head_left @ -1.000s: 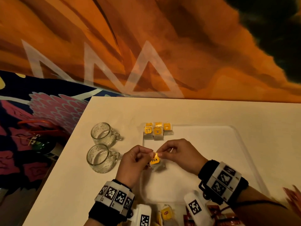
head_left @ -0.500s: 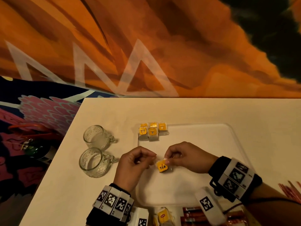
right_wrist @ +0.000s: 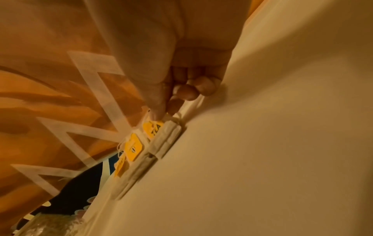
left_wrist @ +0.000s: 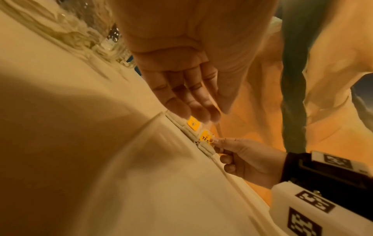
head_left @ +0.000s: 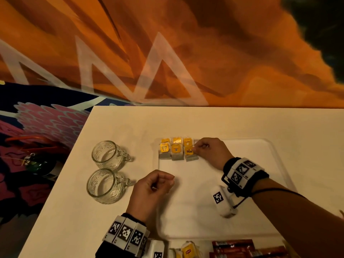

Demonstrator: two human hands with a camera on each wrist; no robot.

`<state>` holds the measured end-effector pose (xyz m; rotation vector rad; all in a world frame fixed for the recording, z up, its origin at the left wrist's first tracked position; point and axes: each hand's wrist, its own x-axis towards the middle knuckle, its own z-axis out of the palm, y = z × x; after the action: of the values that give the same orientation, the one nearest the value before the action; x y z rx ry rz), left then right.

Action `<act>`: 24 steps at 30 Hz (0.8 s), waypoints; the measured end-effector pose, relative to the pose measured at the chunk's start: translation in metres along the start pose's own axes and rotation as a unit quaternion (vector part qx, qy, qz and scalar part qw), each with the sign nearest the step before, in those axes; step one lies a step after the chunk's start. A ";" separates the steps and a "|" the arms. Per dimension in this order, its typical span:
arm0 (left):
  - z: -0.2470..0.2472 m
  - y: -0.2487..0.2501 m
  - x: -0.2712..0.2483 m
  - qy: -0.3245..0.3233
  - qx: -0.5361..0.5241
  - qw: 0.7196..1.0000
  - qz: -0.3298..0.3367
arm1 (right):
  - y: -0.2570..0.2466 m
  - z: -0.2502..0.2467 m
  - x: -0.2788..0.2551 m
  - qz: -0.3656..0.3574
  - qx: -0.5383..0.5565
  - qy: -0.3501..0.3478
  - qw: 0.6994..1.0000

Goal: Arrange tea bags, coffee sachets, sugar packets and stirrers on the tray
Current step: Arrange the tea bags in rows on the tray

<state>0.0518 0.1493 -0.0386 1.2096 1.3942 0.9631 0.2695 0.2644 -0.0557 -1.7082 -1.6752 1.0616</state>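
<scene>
A clear tray [head_left: 186, 211] lies on the white table. Several tea bags with yellow tags [head_left: 175, 151] sit in two short rows at its far left corner. My right hand [head_left: 194, 148] pinches the yellow "TEA" tag of the tea bag [head_left: 190, 155] lying at the right end of the front row. The right wrist view shows thumb and forefinger [right_wrist: 163, 113] closed on the top of that tag [right_wrist: 153, 128]. My left hand [head_left: 167, 180] hovers over the tray's near left part and holds nothing. Its fingers [left_wrist: 201, 111] are relaxed and nearly straight.
Two glass mugs [head_left: 107, 151] [head_left: 103, 185] stand left of the tray. More tea bags [head_left: 188, 250] and red sachets [head_left: 242, 248] lie at the table's near edge. The table's left edge drops off to a patterned floor with a green bottle [head_left: 37, 164].
Both hands held the tea bag over the tray's near left part. The left hand let go, and the right hand carried the bag to the far corner row.
</scene>
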 end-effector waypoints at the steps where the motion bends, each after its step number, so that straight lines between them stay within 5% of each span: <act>1: 0.000 0.000 0.000 0.001 0.000 1.000 -0.002 | -0.001 0.001 0.001 -0.001 0.004 0.009 1.000; 8: -0.012 0.006 -0.008 0.018 0.035 0.999 -0.004 | 0.002 0.003 0.001 0.022 0.021 0.028 0.999; 13: -0.030 0.014 -0.027 0.006 0.167 0.985 0.040 | -0.004 0.002 -0.034 0.012 0.087 0.037 0.995; 24: -0.013 0.009 -0.106 -0.049 0.302 0.952 0.023 | -0.021 0.012 -0.170 -0.089 -0.007 -0.168 0.982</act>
<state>0.0394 0.0475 -0.0080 1.7178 1.6434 0.4981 0.2596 0.0977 -0.0161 -1.4127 -2.0025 1.3078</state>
